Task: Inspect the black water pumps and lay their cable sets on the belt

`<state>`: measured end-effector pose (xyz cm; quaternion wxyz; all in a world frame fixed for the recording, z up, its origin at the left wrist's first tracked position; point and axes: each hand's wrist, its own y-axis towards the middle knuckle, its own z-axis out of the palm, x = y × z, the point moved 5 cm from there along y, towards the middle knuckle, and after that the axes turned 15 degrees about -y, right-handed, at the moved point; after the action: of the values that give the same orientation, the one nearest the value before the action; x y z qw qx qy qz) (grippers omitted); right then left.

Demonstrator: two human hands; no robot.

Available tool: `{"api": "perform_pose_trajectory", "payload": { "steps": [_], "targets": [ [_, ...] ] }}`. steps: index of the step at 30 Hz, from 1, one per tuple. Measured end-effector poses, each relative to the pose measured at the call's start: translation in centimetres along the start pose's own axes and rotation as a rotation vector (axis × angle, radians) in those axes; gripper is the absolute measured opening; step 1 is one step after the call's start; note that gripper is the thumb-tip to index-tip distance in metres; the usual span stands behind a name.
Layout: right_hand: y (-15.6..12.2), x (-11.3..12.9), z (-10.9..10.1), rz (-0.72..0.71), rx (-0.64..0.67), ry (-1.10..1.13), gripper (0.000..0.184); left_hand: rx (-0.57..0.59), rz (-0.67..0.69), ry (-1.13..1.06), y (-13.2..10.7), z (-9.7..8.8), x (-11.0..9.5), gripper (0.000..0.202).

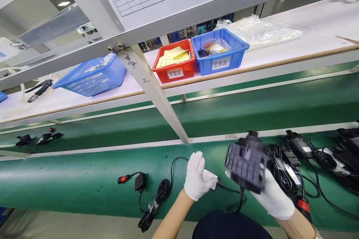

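My right hand [276, 196], in a white glove, is closed around a black plastic housing [245, 162] with a grid-like ribbed face and a cable hanging below it. The housing is slightly blurred and held above the green belt. My left hand [197, 176], also gloved, is over the belt with its thumb spread from its fingers. Between them shows a white label [209, 179]; whether the hand touches it I cannot tell. A black cable passes beneath this hand to a tied cable bundle [157, 201], a small black box [140, 182] and a red-tipped connector [123, 179].
Black devices [300, 145] with coiled cables crowd the green belt [84, 179] on the right. On the shelf behind stand a red bin [179, 74] with yellow papers, a blue bin [224, 61] and a blue basket [95, 80]. A slanted white post [159, 93] rises ahead.
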<state>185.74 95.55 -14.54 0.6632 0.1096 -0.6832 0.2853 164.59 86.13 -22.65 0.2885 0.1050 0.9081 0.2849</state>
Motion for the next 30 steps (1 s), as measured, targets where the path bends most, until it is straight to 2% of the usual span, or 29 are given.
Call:
{"api": "perform_pose_trajectory", "payload": {
  "steps": [2,4,6,9,12,15,17,19,21,22,24,26,28,30],
  "targets": [
    [0.4,-0.4,0.5,0.202,-0.042,0.335,0.04,0.317,-0.265,0.106,-3.3,1.8,4.1,0.091],
    [1.5,-0.7,0.6,0.363,-0.04,0.518,0.041,0.487,-0.389,0.134,-6.3,2.8,6.7,0.086],
    [3.8,-0.9,-0.4,0.432,-0.069,0.444,0.035,0.546,-0.426,0.135,-8.5,3.2,7.7,0.082],
    [9.5,-1.5,-4.3,0.466,-0.217,0.221,0.017,0.552,-0.495,0.182,-11.2,2.6,8.4,0.071],
    [17.0,-1.8,-10.3,0.486,-0.402,0.016,0.016,0.416,-0.596,0.363,-15.0,-0.4,10.0,0.059],
    [23.6,-1.9,-17.0,0.525,-0.646,-0.267,0.03,0.288,-0.738,0.57,-20.6,-5.3,11.7,0.065],
    [26.6,-2.5,-20.7,0.561,-0.77,-0.461,0.041,0.343,-0.849,0.637,-24.6,-8.5,12.2,0.072],
    [28.5,-3.8,-23.5,0.611,-0.837,-0.609,0.063,0.49,-0.961,0.626,-27.4,-10.9,12.0,0.077],
    [29.8,-5.3,-25.6,0.629,-0.868,-0.726,0.091,0.667,-1.073,0.552,-28.6,-12.3,11.6,0.089],
    [30.4,-6.0,-26.3,0.63,-0.857,-0.78,0.098,0.746,-1.128,0.507,-28.5,-12.6,11.5,0.096],
    [31.5,-6.5,-26.9,0.616,-0.811,-0.896,0.103,0.859,-1.227,0.437,-27.4,-12.7,11.9,0.103],
    [32.4,-6.2,-25.9,0.566,-0.729,-1.039,0.097,0.907,-1.305,0.418,-25.8,-12.3,13.0,0.1],
    [32.4,-5.8,-22.2,0.423,-0.578,-1.201,0.085,0.92,-1.358,0.408,-24.7,-11.4,14.4,0.089],
    [30.1,-6.5,-15.5,0.201,-0.321,-1.33,0.072,0.91,-1.407,0.393,-24.3,-10.7,15.3,0.078]
  ]
}}
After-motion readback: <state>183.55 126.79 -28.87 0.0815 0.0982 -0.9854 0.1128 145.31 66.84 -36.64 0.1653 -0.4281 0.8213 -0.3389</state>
